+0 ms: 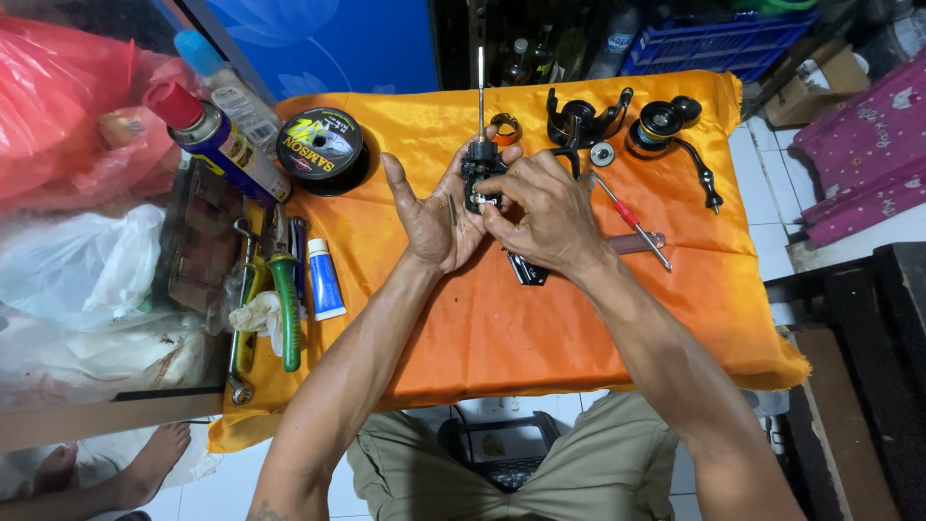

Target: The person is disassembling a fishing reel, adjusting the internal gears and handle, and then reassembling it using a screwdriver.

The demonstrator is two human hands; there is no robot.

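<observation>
**Reel body held above the orange cloth**

Upper centre of frame: the left hand (434, 217), palm open, cradles a small black reel body (479, 174) with a thin metal shaft rising upright. The right hand (540, 212) closes its fingertips on the body's lower part, above the orange cloth (502, 328).

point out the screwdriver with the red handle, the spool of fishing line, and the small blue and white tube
red-handled screwdriver (628, 214), head view, on its red grip.
spool of fishing line (319, 147), head view, on its top face.
blue and white tube (323, 280), head view, mid-body.
</observation>
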